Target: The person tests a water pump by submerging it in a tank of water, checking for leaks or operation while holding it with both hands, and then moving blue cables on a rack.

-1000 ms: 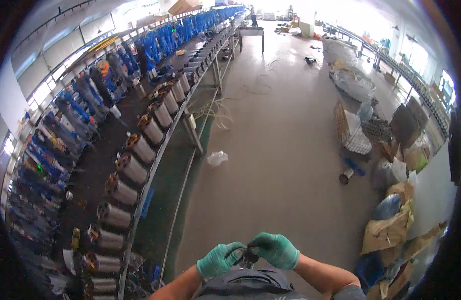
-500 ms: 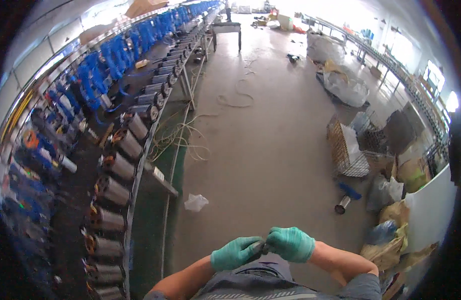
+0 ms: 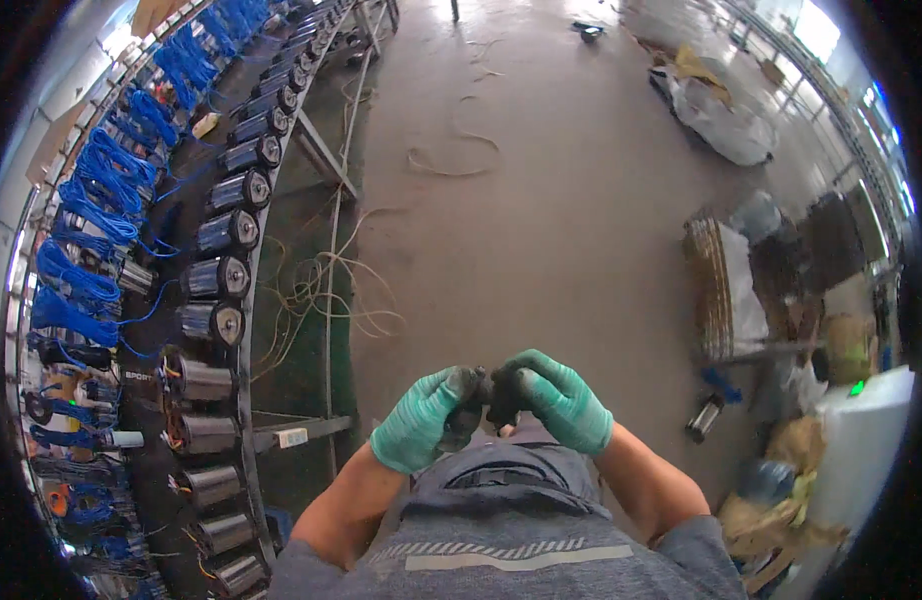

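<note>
Both my hands wear light green knit gloves with dark, blackened palms and fingertips. My left hand (image 3: pixel 426 420) and my right hand (image 3: pixel 566 400) meet in front of my waist, fingertips curled toward each other. The fingers of each look closed in a pinch. Anything between them is too small or too dark to tell from the gloves' dark fingertips. Both hands are in the air, away from the bench and the floor.
On my left runs a long metal bench (image 3: pixel 253 370) with a row of cylindrical motor parts (image 3: pixel 216 280) and bundled blue cables (image 3: pixel 106 190). Pale cord (image 3: pixel 326 285) lies tangled beside it. A wire basket (image 3: pixel 716 290), a loose motor (image 3: pixel 703 418) and plastic bags (image 3: pixel 726 120) stand to the right.
The view has tilted down and moved forward along the bench. My hands show higher in the picture, still together at the fingertips, with more of the dark palms in sight.
</note>
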A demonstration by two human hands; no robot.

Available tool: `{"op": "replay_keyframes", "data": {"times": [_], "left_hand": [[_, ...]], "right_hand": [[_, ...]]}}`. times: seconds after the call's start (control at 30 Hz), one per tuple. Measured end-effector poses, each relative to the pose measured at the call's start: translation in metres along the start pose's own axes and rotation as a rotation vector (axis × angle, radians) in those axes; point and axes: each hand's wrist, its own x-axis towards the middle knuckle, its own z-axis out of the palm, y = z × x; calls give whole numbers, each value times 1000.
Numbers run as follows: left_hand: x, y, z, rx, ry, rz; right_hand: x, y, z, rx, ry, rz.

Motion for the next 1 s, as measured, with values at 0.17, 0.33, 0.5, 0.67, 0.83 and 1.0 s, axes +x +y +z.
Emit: {"op": "replay_keyframes", "data": {"times": [0.17,0.33,0.5,0.67,0.83,1.0], "left_hand": [[113,93,-48,-223,2,-46],[250,198,-106,-197,-62,-23],[388,289,-166,172,1,132],[523,379,-246,411,79,278],[626,412,-410,679,331,-46],[613,401,-523,734,664,-181]], "right_hand": [[156,-61,-58,-119,0,106],[322,-109,-121,-440,62,-18],[424,-159,-203,-762,222,-9],[491,-198,-302,-980,457,198],[603,-199,-427,-1091,491,409],[786,-238,-525,-1225,198,578]]}}
